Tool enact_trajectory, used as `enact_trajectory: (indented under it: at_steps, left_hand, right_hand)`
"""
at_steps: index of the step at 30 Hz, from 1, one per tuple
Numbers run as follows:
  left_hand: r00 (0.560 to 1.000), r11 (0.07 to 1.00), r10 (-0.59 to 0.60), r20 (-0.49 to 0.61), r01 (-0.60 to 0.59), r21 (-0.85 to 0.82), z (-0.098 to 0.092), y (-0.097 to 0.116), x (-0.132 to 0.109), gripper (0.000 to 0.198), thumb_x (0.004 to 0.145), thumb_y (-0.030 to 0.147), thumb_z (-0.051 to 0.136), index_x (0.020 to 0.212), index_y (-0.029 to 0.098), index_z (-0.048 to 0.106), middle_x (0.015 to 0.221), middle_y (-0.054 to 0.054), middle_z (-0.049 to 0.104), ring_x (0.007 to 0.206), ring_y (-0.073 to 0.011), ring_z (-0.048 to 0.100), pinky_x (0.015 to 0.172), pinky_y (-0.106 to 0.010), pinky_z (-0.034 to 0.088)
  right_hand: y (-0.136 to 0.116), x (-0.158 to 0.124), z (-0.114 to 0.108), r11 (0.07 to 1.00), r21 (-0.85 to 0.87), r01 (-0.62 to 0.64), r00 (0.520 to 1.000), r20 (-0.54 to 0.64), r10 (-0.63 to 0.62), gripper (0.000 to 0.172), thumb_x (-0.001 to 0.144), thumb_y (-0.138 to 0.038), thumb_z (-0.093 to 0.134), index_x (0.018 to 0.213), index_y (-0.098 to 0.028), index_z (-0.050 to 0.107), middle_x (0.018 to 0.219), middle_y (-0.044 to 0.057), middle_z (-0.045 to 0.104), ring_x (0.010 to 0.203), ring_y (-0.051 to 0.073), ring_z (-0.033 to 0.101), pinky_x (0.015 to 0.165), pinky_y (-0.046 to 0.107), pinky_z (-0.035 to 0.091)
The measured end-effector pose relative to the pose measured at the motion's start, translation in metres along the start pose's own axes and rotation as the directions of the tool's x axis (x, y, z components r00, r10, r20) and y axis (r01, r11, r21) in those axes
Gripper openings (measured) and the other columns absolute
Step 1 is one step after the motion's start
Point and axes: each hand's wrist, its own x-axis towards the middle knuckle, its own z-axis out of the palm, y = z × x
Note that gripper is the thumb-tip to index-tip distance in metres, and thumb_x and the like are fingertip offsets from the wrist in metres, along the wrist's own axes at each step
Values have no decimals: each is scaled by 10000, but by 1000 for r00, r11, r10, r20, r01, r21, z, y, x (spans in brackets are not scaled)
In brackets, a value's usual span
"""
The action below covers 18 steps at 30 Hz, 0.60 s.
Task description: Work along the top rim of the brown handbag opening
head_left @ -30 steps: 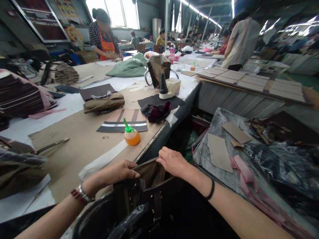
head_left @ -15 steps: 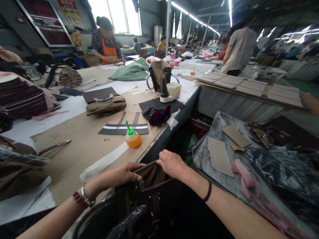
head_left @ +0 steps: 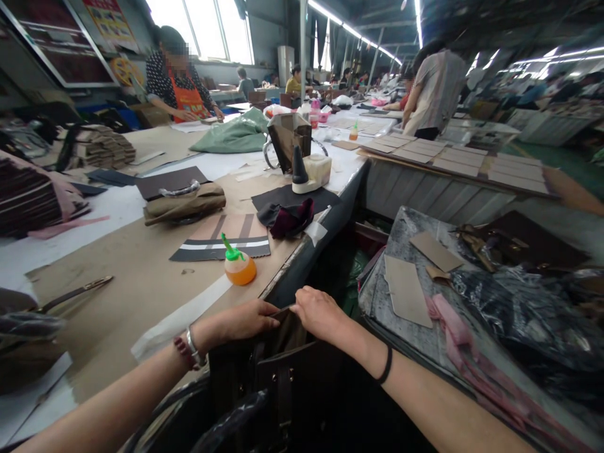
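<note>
A dark brown handbag (head_left: 287,390) with straps sits at the table's near edge, just below me. My left hand (head_left: 245,319) pinches the left side of the bag's brown lining (head_left: 289,330) at the opening. My right hand (head_left: 317,313) grips the same top edge from the right, almost touching the left. Black plastic wrap (head_left: 226,423) lies over the bag's near side. A small orange glue bottle (head_left: 238,265) with a green nozzle stands on the table (head_left: 141,283) just beyond my left hand.
Striped fabric panel (head_left: 221,238), dark maroon cloth (head_left: 287,219), a folded tan bag (head_left: 184,202) and scissors (head_left: 70,294) lie on the table. Cardboard pieces (head_left: 406,290) and pink strips (head_left: 453,321) rest on the right bench. Other people work farther back.
My two hands have drawn closer together on the bag's top edge, narrowing its opening. The view has shifted slightly to the right.
</note>
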Motion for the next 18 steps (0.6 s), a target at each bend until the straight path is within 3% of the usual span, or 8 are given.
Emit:
enact_trajectory:
  at_steps: [4, 10, 14, 18]
  left_hand:
    - [991, 972, 118, 65, -102, -213, -1, 0, 0, 379, 735, 397, 528, 1049, 189, 574, 951, -5, 608, 871, -216, 518, 739, -256, 404]
    - [997, 995, 44, -66, -49, -82, -2, -4, 16, 369, 689, 445, 519, 837, 131, 642, 712, -13, 593, 643, -185, 492, 568, -240, 374]
    - [994, 991, 63, -88, -72, -111, 4, -4, 21, 395, 673, 430, 488, 846, 104, 630, 699, -22, 583, 605, -171, 468, 542, -240, 359]
    - [993, 990, 61, -101, -73, -117, 8, -1, 19, 408, 668, 433, 487, 871, 109, 629, 716, -30, 593, 618, -182, 482, 533, -241, 361]
  right_hand:
    - [-2, 1, -1, 1000, 15, 8, 1000, 5, -9, 108, 824, -258, 491, 786, -161, 518, 814, 41, 563, 729, 175, 569, 580, 255, 400]
    - [-3, 0, -3, 999, 25, 35, 999, 3, -36, 125, 821, -287, 514, 799, -164, 517, 845, 37, 541, 769, 163, 538, 634, 254, 413]
    - [7, -15, -8, 999, -9, 43, 998, -34, -44, 134, 789, -287, 569, 769, -164, 519, 893, 40, 519, 869, 177, 482, 690, 256, 413]
    - [14, -24, -9, 1000, -7, -16, 1000, -21, 16, 115, 813, -267, 535, 760, -167, 515, 862, 28, 517, 839, 160, 495, 693, 246, 409]
